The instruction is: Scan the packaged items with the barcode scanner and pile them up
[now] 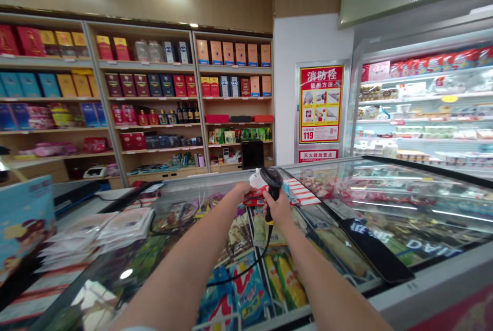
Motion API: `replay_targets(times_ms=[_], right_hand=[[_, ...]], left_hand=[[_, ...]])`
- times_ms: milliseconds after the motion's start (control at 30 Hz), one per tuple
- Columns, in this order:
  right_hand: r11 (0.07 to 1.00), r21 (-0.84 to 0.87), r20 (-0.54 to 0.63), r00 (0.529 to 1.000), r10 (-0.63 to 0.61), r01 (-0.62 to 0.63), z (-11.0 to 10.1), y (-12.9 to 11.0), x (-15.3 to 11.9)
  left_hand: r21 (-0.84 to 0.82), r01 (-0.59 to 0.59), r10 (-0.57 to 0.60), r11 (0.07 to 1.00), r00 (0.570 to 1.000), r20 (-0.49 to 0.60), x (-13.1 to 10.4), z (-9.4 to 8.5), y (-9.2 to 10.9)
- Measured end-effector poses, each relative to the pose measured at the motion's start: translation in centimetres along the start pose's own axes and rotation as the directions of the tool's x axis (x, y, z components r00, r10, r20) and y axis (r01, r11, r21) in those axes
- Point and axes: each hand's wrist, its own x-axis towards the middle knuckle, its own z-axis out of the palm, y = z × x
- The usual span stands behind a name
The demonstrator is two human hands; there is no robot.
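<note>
My right hand (280, 208) is wrapped round the handle of a black barcode scanner (271, 178), held upright over the glass-topped freezer (215, 177). A black cable (257, 261) hangs from the scanner's base and loops to the left. My left hand (242, 190) is closed at the edge of a red packet (257, 198), just left of the scanner. Partly behind the scanner head is a small white object (256, 178) whose kind I cannot make out. Red-and-white label strips (304, 191) lie on the glass right beside my right hand.
Frozen food bags (246, 285) show beneath the glass. Stacked white plastic bags (125, 226) lie at left, near a blue printed panel (26, 223). A black bar (375, 249) crosses the freezer at right. Behind stand shelves of boxes (154, 84) and a lit refrigerated display (427, 110).
</note>
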Motion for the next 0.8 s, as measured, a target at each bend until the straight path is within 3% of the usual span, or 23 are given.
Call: replay_targets(times_ms=[167,267,333,433,533,667,800], right_hand=[[0.999,-0.019,0.023,0.999,-0.028,0.029,0.0,0.1,-0.1],[0.999,-0.016,0.036,0.999,-0.027,0.027,0.0,0.1,-0.2],[1.000,0.023,0.049,0.999,-0.010,0.009,0.1,0.1,-0.3],[0.993,0.116,0.101,0.995,0.023,-0.034,0.2,0.1,-0.4],[0.978,0.169,0.199,0.976,0.090,-0.124,0.5,0.0,-0.9],[0.950,0.059,0.392,0.882,0.262,-0.308,0.8,0.0,-1.7],[0.935,-0.056,0.473,0.815,0.335,-0.351,0.9,0.0,-2.4]], left_hand=[[-0.026,0.251,-0.249,0.968,0.966,0.067,-1.7,-4.6,-0.8],[-0.099,0.340,-0.322,0.935,0.933,0.161,-2.7,-5.3,-1.6],[-0.151,0.278,-0.251,0.949,0.952,0.176,-3.1,-5.2,-2.4],[-0.244,-0.002,0.002,0.970,1.000,0.003,-3.5,-5.4,-3.8],[-0.311,-0.257,0.191,0.915,0.955,-0.228,-3.7,-7.1,-5.2],[-0.395,-0.286,0.163,0.873,0.934,-0.317,-3.6,-9.5,-6.2],[-0.444,-0.288,0.139,0.848,0.931,-0.337,-3.0,-9.7,-6.3]])
